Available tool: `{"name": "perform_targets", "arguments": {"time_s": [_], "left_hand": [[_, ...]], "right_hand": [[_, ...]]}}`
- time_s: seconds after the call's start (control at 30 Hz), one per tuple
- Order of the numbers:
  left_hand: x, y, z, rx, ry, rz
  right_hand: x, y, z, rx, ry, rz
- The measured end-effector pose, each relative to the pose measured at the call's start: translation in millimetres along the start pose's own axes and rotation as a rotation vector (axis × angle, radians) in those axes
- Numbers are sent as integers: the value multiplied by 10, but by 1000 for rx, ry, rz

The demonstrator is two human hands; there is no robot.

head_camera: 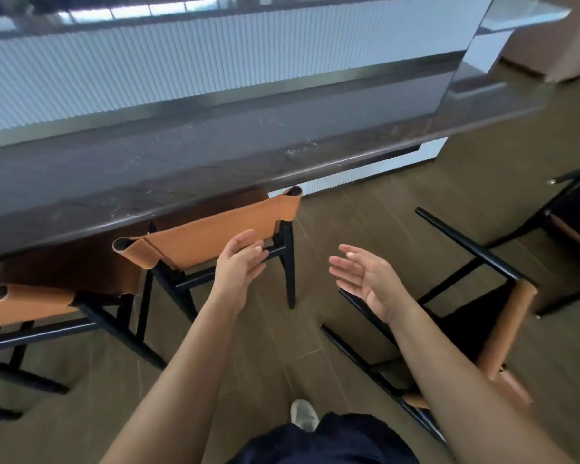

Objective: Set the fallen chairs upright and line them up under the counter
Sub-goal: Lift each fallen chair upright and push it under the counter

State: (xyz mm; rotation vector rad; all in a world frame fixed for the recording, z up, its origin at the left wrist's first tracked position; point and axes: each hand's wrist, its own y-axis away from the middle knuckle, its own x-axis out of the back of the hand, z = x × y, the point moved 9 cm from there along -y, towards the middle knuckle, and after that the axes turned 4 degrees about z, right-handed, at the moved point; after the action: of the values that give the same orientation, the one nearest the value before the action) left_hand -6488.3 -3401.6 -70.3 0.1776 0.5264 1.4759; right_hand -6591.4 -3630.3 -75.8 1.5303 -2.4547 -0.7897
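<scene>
Both arms reach forward over the floor, which is laid in dark planks. The left grip is released, fingers straight and together, palm turned to the right, and it holds nothing. Its fingertips overlap the black side rail of the nearer upright chair in this view; whether they touch the rail is hard to tell. The right grip is also released, palm up and turned to the left, fingers spread loosely, with nothing in it. The two palms face each other with a gap between them.

The nearer upright chair stands at 12 o'clock from the person, its tan leather backrest against the front edge of the dark stone table and its seat tucked beneath. A second upright chair of the same make stands just beside it at 10 o'clock, also pushed under the table.

At 2 o'clock the fallen chair lies on its side on the floor, black legs pointing left and away, tan leather toward the right. The right forearm crosses in front of it. Farther off at 3 o'clock a fourth chair, dark framed, is cut by the frame edge.

A pale shoe shows at 6 o'clock, above dark clothing.
</scene>
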Motion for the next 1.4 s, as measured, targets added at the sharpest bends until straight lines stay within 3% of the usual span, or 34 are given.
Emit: {"name": "perform_targets", "arguments": {"time_s": [0.5,0.9,1.4], "left_hand": [[-874,996,-641,75,-292,-572],[-1882,2082,-1326,114,-420,-839],[-3217,3886,-2533,166,-393,-880]], "right_hand": [[1079,1772,878,74,-417,562],[2198,3109,1465,196,-624,806],[4226,4645,1947,175,-685,923]]}}
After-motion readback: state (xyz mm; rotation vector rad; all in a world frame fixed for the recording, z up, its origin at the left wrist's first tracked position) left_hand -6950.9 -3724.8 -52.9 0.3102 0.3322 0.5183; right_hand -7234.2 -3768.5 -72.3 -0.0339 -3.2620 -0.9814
